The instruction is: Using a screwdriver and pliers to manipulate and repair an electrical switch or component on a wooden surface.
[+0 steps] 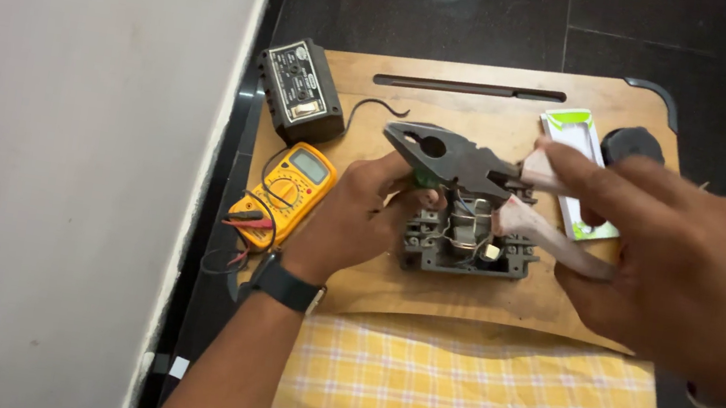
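Note:
My right hand (685, 268) grips the pale handles of a pair of pliers (459, 159), whose dark jaws point left above a grey electrical switch unit (462, 242) with terminals and wires. My left hand (361, 218), with a black watch on its wrist, rests against the left side of that unit, fingers curled near a small green part under the plier jaws. The unit sits on a wooden lap board (465, 289).
A yellow multimeter (286, 191) with red and black leads lies at the board's left edge. A black box (301, 88) with a cable sits behind it. A white and green pack (577, 163) and a black round knob (634, 144) lie at right. Yellow checked cloth (467, 403) covers my lap.

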